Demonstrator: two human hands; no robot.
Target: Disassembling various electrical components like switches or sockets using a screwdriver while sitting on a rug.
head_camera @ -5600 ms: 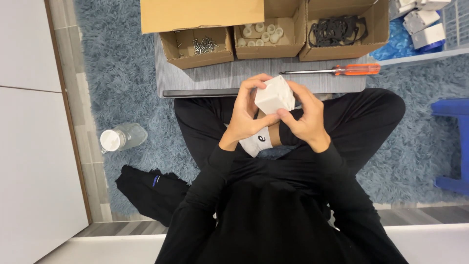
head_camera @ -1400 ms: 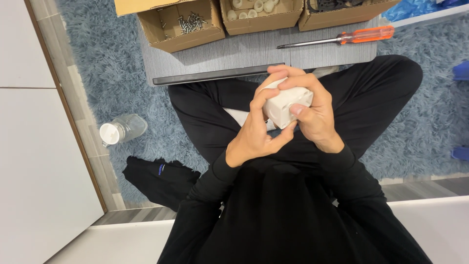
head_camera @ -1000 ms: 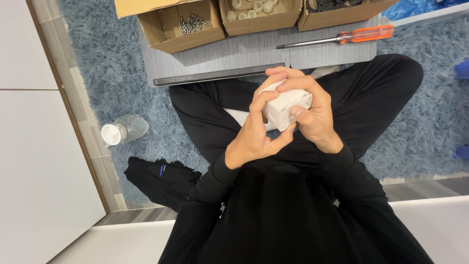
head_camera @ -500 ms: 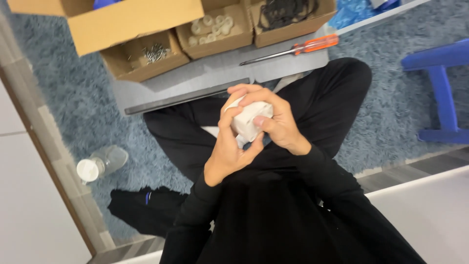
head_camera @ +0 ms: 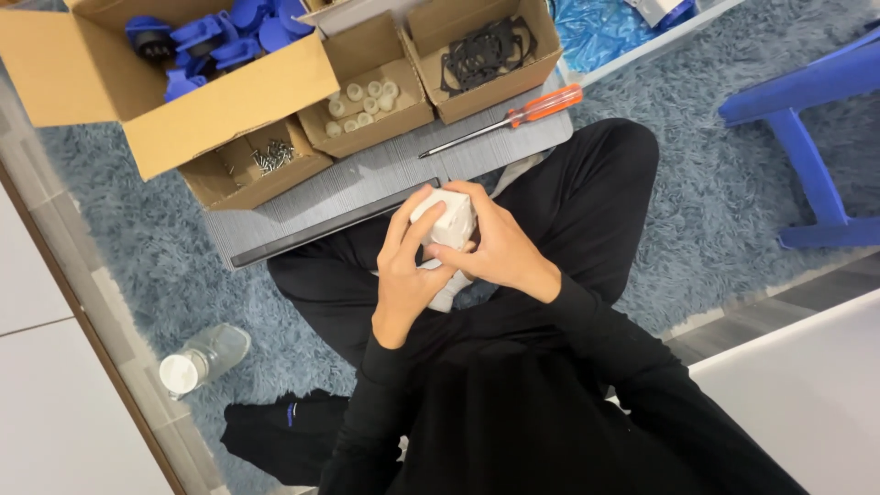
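Behind one white block [head_camera: 446,223] in two hands: four cardboard boxes [head_camera: 220,101], one screwdriver [head_camera: 502,120].

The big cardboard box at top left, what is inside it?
Inside the big cardboard box lie blue plastic parts, piled loosely. Its front wall covers the lower ones, so the bottom cannot be seen.

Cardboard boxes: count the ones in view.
4. A large box of blue parts top left, a screw box below it, a white-ring box centre, a black-gasket box right. More may sit beyond the frame.
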